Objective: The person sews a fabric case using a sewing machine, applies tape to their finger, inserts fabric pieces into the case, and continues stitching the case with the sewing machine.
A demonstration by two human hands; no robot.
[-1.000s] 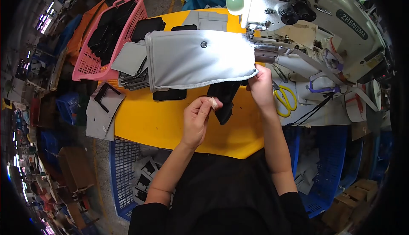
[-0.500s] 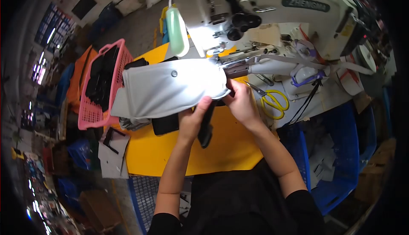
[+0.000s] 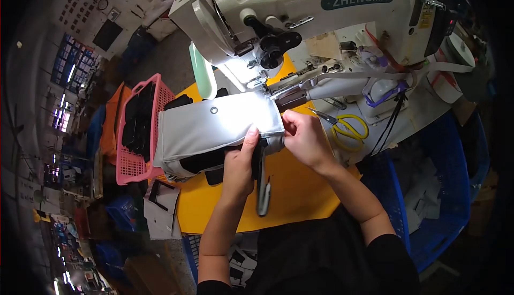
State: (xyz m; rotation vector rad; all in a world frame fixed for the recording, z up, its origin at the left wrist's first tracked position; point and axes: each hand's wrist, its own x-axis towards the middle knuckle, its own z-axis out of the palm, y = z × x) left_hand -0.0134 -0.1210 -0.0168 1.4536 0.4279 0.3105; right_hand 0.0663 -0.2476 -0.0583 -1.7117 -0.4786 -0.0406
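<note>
A light grey fabric piece [image 3: 195, 129] with a round eyelet lies under the needle area of the sewing machine [image 3: 332, 6]. My left hand [image 3: 240, 169] grips its near edge, thumb on top and the fingers hidden beneath. At the right end of the piece, my right hand [image 3: 305, 137] pinches the edge by the corner, fingers closed. A dark strap [image 3: 262, 188] hangs down between my hands over the yellow table [image 3: 300, 188]. Black material shows under the near edge of the grey piece.
Yellow-handled scissors [image 3: 348, 131] lie right of my right hand. A pink basket [image 3: 131, 169] with black pieces stands at the left. Flat grey pieces [image 3: 160, 217] overhang the table's left edge. A blue crate [image 3: 463, 204] stands at the lower right.
The view has turned toward the machine. My left hand has moved from below the grey piece onto its near edge. The near edge is now lifted, showing black material.
</note>
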